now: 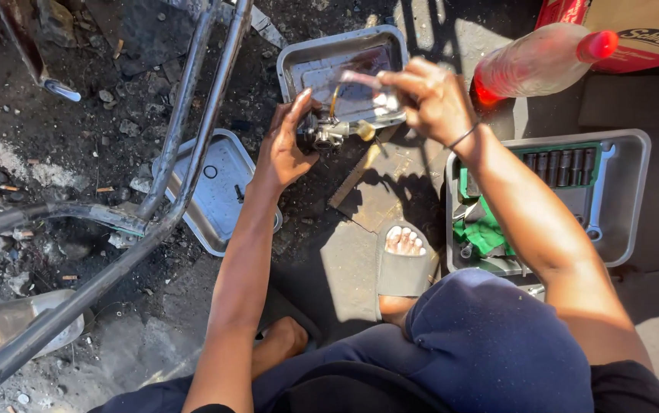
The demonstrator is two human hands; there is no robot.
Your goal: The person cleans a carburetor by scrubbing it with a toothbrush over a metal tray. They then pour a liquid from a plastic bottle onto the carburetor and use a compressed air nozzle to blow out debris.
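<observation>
The fingers of the left hand [287,141] are wrapped around a small metal carburettor [322,131], clamping it from the left. The fingers of the right hand [429,95] are pinched together on a small clear vessel [364,82], tilted above the carburettor, with a thin amber stream running down from it. Both are held over the near edge of a steel tray [314,53] lying far and centre on the dirt.

A bent tubular metal frame [184,115] crosses the left side, from the far edge down to the near left corner. On the right sits a grey tool tray [628,191] holding a green rack of sockets [562,164], a green rag [486,233] and a wrench [597,199]. A second steel tray [222,199] rests just right of the frame, with a black O-ring [211,171] inside it. Far right, a clear plastic bottle with a red cap [536,61] lies tilted against a cardboard box [643,23]. Near centre, the person's foot in a grey slide sandal [403,264] stands on a flat slab. A strip of wood [356,177] lies just below the carburettor.
</observation>
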